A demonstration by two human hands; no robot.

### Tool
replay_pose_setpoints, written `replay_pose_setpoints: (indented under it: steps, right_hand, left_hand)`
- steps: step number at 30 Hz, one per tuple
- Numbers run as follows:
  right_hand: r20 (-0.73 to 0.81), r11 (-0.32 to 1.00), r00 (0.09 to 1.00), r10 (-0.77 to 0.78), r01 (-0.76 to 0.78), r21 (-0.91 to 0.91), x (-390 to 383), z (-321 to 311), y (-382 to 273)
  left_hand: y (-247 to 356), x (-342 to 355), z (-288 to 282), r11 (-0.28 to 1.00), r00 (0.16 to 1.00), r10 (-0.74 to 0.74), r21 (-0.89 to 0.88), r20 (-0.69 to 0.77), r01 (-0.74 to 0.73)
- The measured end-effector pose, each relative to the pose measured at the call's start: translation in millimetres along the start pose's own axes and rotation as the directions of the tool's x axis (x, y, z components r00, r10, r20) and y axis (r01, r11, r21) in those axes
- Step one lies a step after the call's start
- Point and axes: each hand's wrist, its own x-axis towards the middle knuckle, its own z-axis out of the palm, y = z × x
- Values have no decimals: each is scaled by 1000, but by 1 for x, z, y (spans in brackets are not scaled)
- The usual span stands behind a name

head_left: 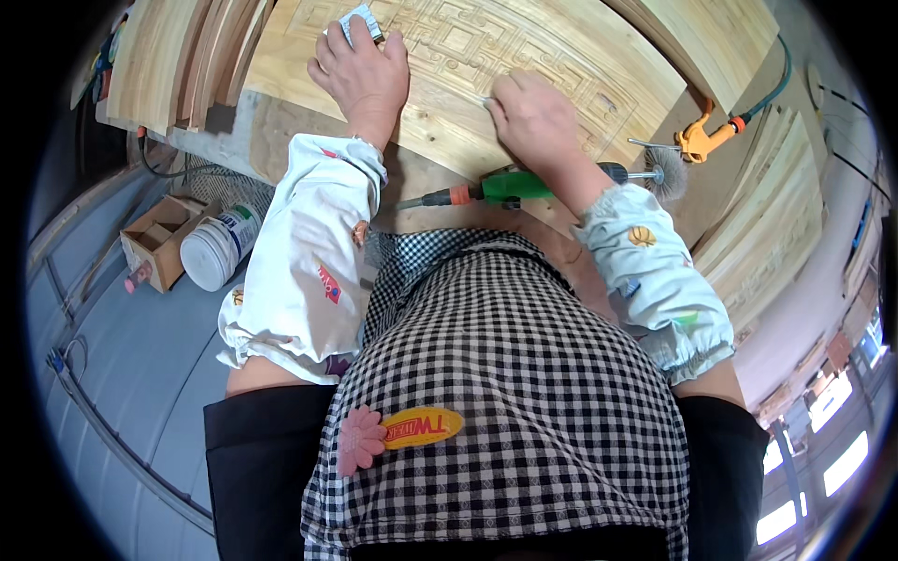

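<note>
A pale wooden panel (430, 122) with carved angular scrollwork lies across the bench at the top. My left hand (363, 79) rests on its left part, fingers curled over a small white-and-blue packet-like piece (360, 19), most of it hidden beneath them. Farther right, my right hand (535, 122) is closed against the panel near the carving's lower edge. A tiny pale bit shows at its fingertips, too small to name. Below my right wrist lies a green and black power tool (519, 185) with a round grey bristle brush (665, 175) on its shaft.
Stacked wooden boards stand at the left (154, 61) and lie at the right (762, 206). An orange air blow gun (706, 136) with a teal hose sits right of the panel. On the lower left are a white bucket (210, 257) and an open wooden box (159, 248).
</note>
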Motion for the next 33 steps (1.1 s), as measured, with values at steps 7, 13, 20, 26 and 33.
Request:
replay_pose_setpoints:
  steps: [7, 13, 20, 26, 33]
  right_hand:
    - [15, 935, 938, 346, -346, 79, -16, -22, 8]
    - [86, 959, 957, 279, -281, 23, -10, -18, 9]
    - [92, 983, 979, 181, -184, 22, -2, -6, 7]
    - [79, 978, 977, 198, -202, 46, 1, -4, 9]
    - [-10, 964, 968, 252, -250, 87, -19, -14, 8]
  left_hand:
    - [-4, 2, 3, 1000, 1000, 1, 1, -20, -1]
    - [-1, 1, 1, 999, 999, -24, 45, 25, 23]
    - [-6, -3, 0, 999, 1000, -17, 45, 12, 17]
    - [-2, 1, 0, 999, 1000, -17, 36, 11, 17]
    - [-3, 1, 1, 1000, 1000, -2, 12, -6, 2]
